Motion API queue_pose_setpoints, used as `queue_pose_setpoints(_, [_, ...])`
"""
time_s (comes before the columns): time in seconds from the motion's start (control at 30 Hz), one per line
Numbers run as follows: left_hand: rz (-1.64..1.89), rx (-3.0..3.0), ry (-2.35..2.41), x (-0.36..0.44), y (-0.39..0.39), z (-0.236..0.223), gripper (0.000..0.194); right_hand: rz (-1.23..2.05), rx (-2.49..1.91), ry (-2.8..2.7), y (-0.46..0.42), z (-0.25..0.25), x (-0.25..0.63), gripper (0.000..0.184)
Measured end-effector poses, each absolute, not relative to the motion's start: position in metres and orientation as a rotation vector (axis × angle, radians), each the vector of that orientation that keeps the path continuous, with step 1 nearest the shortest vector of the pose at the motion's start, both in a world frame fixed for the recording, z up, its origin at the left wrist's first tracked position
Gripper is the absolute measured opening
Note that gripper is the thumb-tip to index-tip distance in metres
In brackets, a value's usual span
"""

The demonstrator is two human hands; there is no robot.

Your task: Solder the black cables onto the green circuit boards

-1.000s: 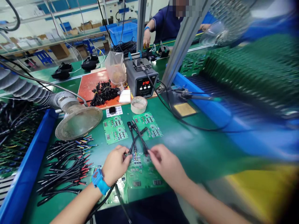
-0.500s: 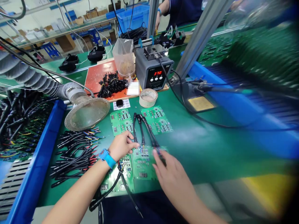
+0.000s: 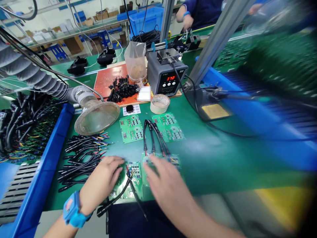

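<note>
My left hand, a blue band on its wrist, is over the left edge of a green circuit board. Its thumb and fingers are apart, with nothing seen between them. Two black cables run from that board toward the front edge. My right hand reaches over a second circuit board, fingers stretched out and hiding much of it. Several black cables rise from this board's far edge, their connector ends lying near two more boards, a left one and a right one.
Loose black cables lie at left, below a fume extractor hood. Behind are a tape roll and a soldering station. Blue bins, left and right, flank the bench. A co-worker's hand shows behind.
My left hand has left the cables on the right board and moved toward me onto the left board. My right hand has shifted left over its board. The view has turned slightly.
</note>
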State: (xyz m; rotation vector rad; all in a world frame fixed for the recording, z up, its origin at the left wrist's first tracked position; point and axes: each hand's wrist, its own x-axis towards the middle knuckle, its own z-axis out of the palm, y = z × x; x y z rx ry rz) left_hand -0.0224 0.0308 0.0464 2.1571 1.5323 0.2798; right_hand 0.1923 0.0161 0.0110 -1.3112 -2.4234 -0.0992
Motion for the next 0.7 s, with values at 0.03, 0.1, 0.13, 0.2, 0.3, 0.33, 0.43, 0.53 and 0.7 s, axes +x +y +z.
queue_pose_setpoints(0.03, [0.235, 2.183, 1.525, -0.029, 0.023, 0.045, 0.028, -0.046, -1.136, -2.489, 0.014, 0.009, 0.181, 0.029])
queue_pose_setpoints(0.1, [0.176, 2.234, 1.500, -0.036, 0.011, 0.039, 0.035, 0.035, -0.828, -2.640, 0.013, 0.004, 0.158, 0.026])
queue_pose_setpoints(0.13, [0.161, 2.261, 1.495, -0.037, 0.007, 0.037, 0.038, 0.049, -0.740, -2.686, 0.014, 0.001, 0.150, 0.025])
queue_pose_setpoints(0.2, [0.133, 2.314, 1.505, -0.037, 0.002, 0.033, 0.044, 0.059, -0.637, -2.733, 0.018, -0.001, 0.141, 0.022])
queue_pose_setpoints(0.3, [0.085, 2.374, 1.521, -0.033, -0.002, 0.029, 0.047, 0.118, -0.517, -2.748, 0.029, 0.006, 0.147, 0.017])
queue_pose_setpoints(0.33, [0.071, 2.394, 1.498, -0.033, -0.004, 0.029, 0.047, 0.158, -0.489, -2.748, 0.035, 0.010, 0.151, 0.015])
queue_pose_setpoints(0.43, [0.045, 2.431, 1.438, -0.032, -0.008, 0.026, 0.051, 0.298, -0.627, -2.695, 0.054, 0.019, 0.161, 0.009])
queue_pose_setpoints(0.53, [0.045, 2.431, 1.452, -0.031, -0.012, 0.023, 0.053, 0.341, -1.073, -2.518, 0.067, 0.021, 0.158, 0.016])
queue_pose_setpoints(0.7, [0.167, 2.390, 1.603, -0.032, -0.028, 0.017, 0.053, 0.193, -1.432, -2.240, 0.042, 0.009, 0.145, 0.044])
